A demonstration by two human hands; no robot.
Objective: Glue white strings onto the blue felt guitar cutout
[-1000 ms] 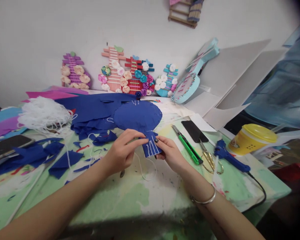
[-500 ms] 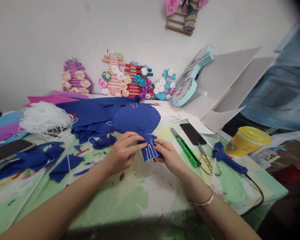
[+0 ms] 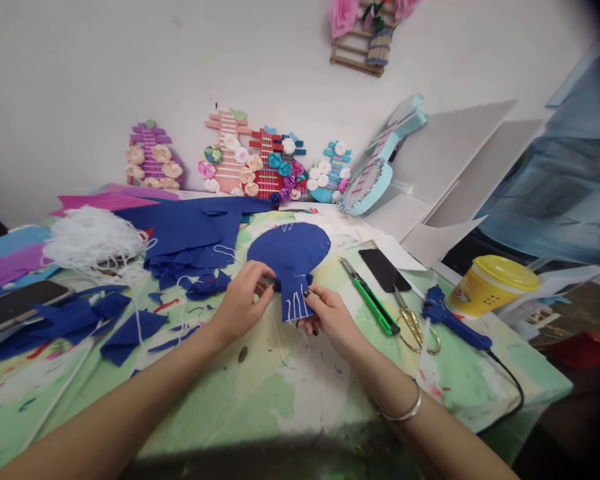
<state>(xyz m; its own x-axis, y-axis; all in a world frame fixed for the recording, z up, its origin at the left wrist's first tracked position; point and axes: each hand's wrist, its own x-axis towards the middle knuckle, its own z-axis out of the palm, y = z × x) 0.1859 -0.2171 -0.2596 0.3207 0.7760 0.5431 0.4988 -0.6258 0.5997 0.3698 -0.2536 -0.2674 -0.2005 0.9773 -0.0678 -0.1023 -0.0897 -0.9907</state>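
Observation:
A flat blue guitar-shaped craft piece (image 3: 289, 248) lies before me, its oval body away from me and its short neck toward me. White strings (image 3: 296, 303) run in lines along the neck, and more white marks show at the oval's far edge. My right hand (image 3: 330, 313) pinches the neck's lower right side, thumb on top and fingers beneath. At the neck's upper left edge, my left hand (image 3: 247, 293) has its bent fingertips closed on the piece. A loose white thread (image 3: 281, 353) loops below the neck onto the table.
On the right lie a green utility knife (image 3: 375, 303), black phone (image 3: 384, 269), gold-handled scissors (image 3: 413, 327), blue glue gun (image 3: 455, 320) and yellow tub (image 3: 495, 283). On the left are white string (image 3: 95, 240), blue fabric (image 3: 190, 230) and another phone (image 3: 20, 303). Decorated guitars (image 3: 267, 163) line the wall.
The blue piece has shifted right and turned straighter, its oval now apart from the fabric pile. My left hand has moved from over the neck to its left edge; my right hand stays on the neck.

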